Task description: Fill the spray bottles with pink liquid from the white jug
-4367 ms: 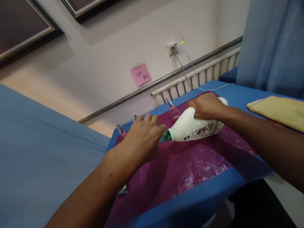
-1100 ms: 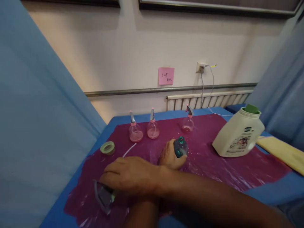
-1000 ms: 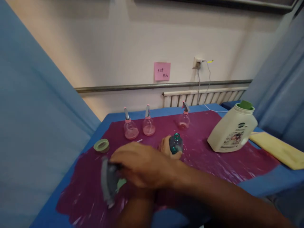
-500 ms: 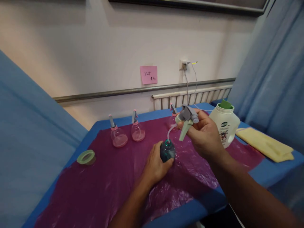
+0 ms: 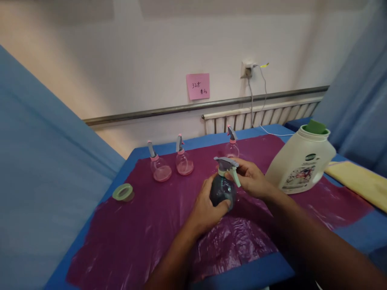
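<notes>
A small round teal spray bottle (image 5: 223, 190) stands on the purple plastic sheet (image 5: 145, 233) in the middle of the table. My left hand (image 5: 205, 207) is wrapped round its body from the left. My right hand (image 5: 252, 179) pinches the grey and pale green trigger head (image 5: 227, 165), which sits on the bottle's neck. A big white detergent jug (image 5: 299, 163) with a green spout stands upright just right of my right hand.
Three small pink spray bottles (image 5: 159, 168) (image 5: 183, 161) (image 5: 232, 146) line the back of the sheet. A green cap (image 5: 123, 192) lies at the left. A yellow cloth (image 5: 359, 182) rests at the right edge. Blue fabric covers the table (image 5: 250, 274) and both sides.
My right hand picked the trigger head up from the sheet at the left, carried it over and lowered it with its tube onto the teal bottle's neck. My left hand kept hold of the bottle.
</notes>
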Available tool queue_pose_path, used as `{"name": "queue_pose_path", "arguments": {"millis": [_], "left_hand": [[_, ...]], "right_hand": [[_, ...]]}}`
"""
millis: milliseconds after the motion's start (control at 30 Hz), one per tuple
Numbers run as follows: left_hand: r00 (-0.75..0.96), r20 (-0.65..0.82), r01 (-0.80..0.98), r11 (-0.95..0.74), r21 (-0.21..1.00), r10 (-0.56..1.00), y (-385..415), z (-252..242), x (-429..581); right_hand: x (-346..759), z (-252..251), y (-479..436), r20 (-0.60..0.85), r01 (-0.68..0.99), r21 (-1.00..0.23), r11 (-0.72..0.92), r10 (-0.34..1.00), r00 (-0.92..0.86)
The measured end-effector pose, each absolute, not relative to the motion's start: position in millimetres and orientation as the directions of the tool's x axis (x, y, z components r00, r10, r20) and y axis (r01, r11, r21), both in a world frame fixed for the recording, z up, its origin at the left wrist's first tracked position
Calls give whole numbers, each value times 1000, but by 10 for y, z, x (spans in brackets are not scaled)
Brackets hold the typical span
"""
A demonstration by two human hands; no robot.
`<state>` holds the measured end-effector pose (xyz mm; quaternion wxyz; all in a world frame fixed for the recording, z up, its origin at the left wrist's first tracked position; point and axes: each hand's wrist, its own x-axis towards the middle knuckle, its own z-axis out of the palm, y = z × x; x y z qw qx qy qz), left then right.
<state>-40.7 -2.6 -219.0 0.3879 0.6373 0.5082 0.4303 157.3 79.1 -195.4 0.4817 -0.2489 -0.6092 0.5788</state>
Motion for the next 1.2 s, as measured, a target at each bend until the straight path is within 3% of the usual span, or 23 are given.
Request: {"name": "queue_pose_path", "arguments": {"millis": [233, 467, 700, 867, 1000, 1200], "left_hand": [[198, -49, 32, 43, 999, 979, -38, -2149, -484], [336, -104, -152, 163, 975, 936, -35, -2135, -522], [224, 7, 81, -26, 996, 975, -59, -2199, -491], [194, 63, 356, -130, 926, 979, -124, -2164, -453], [250, 147, 399, -240, 885, 957, -119, -2130, -435], [241, 129, 411, -221, 884, 962, -77, -2123, -452]], "right_hand": [[1547, -2175, 794, 188, -377, -926, 16, 886, -423], [1639, -2193, 728, 153, -402, -913, -63, 863, -482], [1615, -2183, 753, 122, -426, -903, -55, 918, -378], [1518, -2194, 718, 111, -503, -857, -117, 909, -401], [1468, -2235, 706, 97, -510, -846, -155, 896, -433], [1481, -2232, 719, 125, -530, -839, -122, 905, -406]]}}
